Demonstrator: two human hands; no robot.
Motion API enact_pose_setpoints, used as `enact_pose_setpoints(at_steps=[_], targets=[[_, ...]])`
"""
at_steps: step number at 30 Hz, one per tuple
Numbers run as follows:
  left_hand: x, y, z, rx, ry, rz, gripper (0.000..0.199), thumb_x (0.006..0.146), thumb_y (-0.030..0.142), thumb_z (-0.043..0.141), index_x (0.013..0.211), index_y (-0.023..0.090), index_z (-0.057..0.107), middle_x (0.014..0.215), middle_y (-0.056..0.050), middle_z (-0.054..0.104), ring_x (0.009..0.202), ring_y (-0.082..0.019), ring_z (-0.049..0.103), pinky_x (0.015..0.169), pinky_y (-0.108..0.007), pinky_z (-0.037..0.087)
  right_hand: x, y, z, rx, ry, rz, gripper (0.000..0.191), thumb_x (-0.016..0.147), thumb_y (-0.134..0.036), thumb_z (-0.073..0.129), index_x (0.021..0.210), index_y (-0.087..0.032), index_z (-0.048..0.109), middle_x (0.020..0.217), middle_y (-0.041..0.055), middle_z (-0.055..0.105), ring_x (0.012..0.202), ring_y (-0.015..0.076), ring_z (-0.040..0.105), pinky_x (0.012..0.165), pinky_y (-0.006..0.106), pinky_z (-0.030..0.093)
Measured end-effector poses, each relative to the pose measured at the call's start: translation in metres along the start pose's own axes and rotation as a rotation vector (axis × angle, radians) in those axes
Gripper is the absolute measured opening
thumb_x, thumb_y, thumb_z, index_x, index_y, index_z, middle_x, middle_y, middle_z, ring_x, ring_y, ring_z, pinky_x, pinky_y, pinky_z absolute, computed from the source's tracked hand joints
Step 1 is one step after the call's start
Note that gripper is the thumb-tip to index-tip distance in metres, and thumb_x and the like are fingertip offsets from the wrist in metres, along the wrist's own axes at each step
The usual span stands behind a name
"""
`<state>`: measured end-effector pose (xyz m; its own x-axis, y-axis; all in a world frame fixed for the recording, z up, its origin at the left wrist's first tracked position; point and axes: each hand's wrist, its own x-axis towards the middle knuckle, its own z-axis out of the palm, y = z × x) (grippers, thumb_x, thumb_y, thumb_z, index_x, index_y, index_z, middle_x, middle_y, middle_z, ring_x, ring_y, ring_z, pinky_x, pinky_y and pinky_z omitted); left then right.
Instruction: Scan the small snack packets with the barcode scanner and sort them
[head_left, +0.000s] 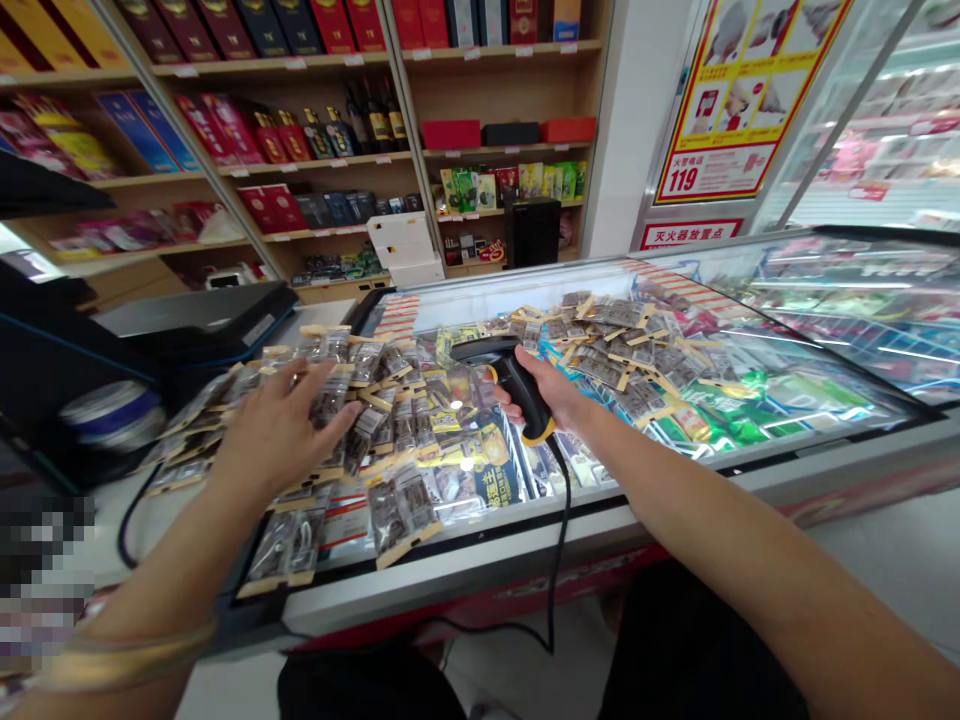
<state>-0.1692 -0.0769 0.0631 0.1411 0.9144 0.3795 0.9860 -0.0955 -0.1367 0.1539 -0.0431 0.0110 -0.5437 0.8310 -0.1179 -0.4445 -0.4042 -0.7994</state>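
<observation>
My right hand point(541, 392) grips a black and yellow barcode scanner point(517, 385) by its handle, above the glass freezer lid point(480, 505). A black cable runs down from the handle. On the left, my left hand point(281, 425) lies with fingers spread over a heap of small clear packets point(390, 420) with tan card edges and dark contents. It touches the top of the heap; whether a packet is under the palm is hidden. A second heap of like packets point(622, 340) lies farther back, to the right of the scanner.
Bagged frozen goods point(750, 400) show through the glass. At the left stand a dark counter device point(202, 320) and a roll of tape point(112, 412). Shelves with boxes and bottles point(375, 115) line the back. The scanner cable point(559, 560) loops below the freezer's front edge.
</observation>
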Motion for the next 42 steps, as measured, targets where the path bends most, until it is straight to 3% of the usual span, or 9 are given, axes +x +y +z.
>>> enact_pose_setpoints(at_steps=[7, 11, 14, 18, 23, 27, 36, 42], targets=[[-0.047, 0.035, 0.012, 0.014, 0.027, 0.149, 0.067, 0.090, 0.054, 0.051, 0.147, 0.020, 0.057, 0.154, -0.019, 0.052, 0.147, -0.042, 0.042, 0.124, -0.062, 0.023, -0.002, -0.001, 0.001, 0.015, -0.014, -0.001, 0.057, 0.099, -0.068, 0.041, 0.103, -0.015, 0.062, 0.059, -0.0014, 0.057, 0.042, 0.0109, 0.049, 0.040, 0.022, 0.042], [-0.066, 0.047, 0.024, 0.008, 0.018, 0.193, 0.077, 0.080, 0.062, 0.063, 0.148, 0.027, 0.056, 0.159, -0.016, 0.048, 0.153, -0.048, 0.030, 0.122, -0.073, 0.011, -0.002, -0.002, 0.002, 0.012, -0.020, 0.012, 0.057, 0.103, -0.065, 0.033, 0.104, -0.015, 0.061, 0.058, -0.0007, 0.057, 0.041, 0.0111, 0.049, 0.039, 0.021, 0.042], [-0.063, 0.048, 0.029, 0.019, 0.033, 0.174, 0.077, 0.081, 0.059, 0.065, 0.150, 0.028, 0.054, 0.161, -0.017, 0.045, 0.153, -0.047, 0.030, 0.122, -0.074, 0.008, -0.002, -0.002, 0.002, 0.014, -0.020, 0.017, 0.057, 0.106, -0.060, 0.026, 0.105, -0.015, 0.061, 0.059, -0.0003, 0.057, 0.041, 0.0112, 0.050, 0.039, 0.021, 0.042], [-0.055, 0.046, 0.027, 0.001, 0.052, 0.154, 0.076, 0.083, 0.054, 0.065, 0.153, 0.030, 0.050, 0.165, -0.014, 0.040, 0.155, -0.046, 0.026, 0.123, -0.073, 0.004, -0.002, -0.002, 0.000, 0.016, -0.013, 0.008, 0.056, 0.102, -0.065, 0.035, 0.104, -0.015, 0.060, 0.060, -0.0009, 0.057, 0.041, 0.0111, 0.050, 0.039, 0.021, 0.042], [-0.072, 0.047, 0.026, -0.020, 0.049, 0.089, 0.082, 0.077, 0.059, 0.072, 0.152, 0.036, 0.050, 0.170, -0.012, 0.028, 0.158, -0.050, 0.008, 0.119, -0.079, 0.001, -0.003, -0.002, 0.000, 0.026, -0.015, -0.002, 0.056, 0.101, -0.067, 0.038, 0.102, -0.015, 0.060, 0.060, -0.0009, 0.058, 0.042, 0.0114, 0.050, 0.040, 0.022, 0.043], [-0.080, 0.045, 0.033, -0.024, -0.004, 0.075, 0.085, 0.077, 0.060, 0.072, 0.154, 0.035, 0.047, 0.170, -0.014, 0.030, 0.157, -0.053, 0.007, 0.117, -0.081, 0.006, -0.005, -0.002, 0.003, 0.022, -0.006, 0.010, 0.059, 0.104, -0.064, 0.030, 0.103, -0.014, 0.061, 0.059, -0.0003, 0.056, 0.041, 0.0112, 0.049, 0.039, 0.021, 0.041], [-0.047, 0.039, 0.045, -0.048, -0.015, 0.075, 0.085, 0.079, 0.058, 0.071, 0.156, 0.035, 0.044, 0.167, -0.013, 0.035, 0.157, -0.052, 0.010, 0.118, -0.080, 0.007, -0.004, -0.002, 0.000, 0.010, -0.017, 0.018, 0.056, 0.101, -0.065, 0.038, 0.105, -0.014, 0.061, 0.061, -0.0002, 0.056, 0.043, 0.0114, 0.048, 0.039, 0.021, 0.041], [-0.044, 0.034, 0.043, -0.077, 0.006, 0.093, 0.083, 0.081, 0.057, 0.069, 0.156, 0.033, 0.044, 0.170, -0.013, 0.030, 0.157, -0.051, 0.008, 0.118, -0.079, 0.007, -0.003, -0.002, 0.000, 0.004, -0.002, 0.018, 0.054, 0.103, -0.063, 0.036, 0.100, -0.015, 0.061, 0.061, 0.0001, 0.057, 0.043, 0.0111, 0.048, 0.039, 0.021, 0.041]])
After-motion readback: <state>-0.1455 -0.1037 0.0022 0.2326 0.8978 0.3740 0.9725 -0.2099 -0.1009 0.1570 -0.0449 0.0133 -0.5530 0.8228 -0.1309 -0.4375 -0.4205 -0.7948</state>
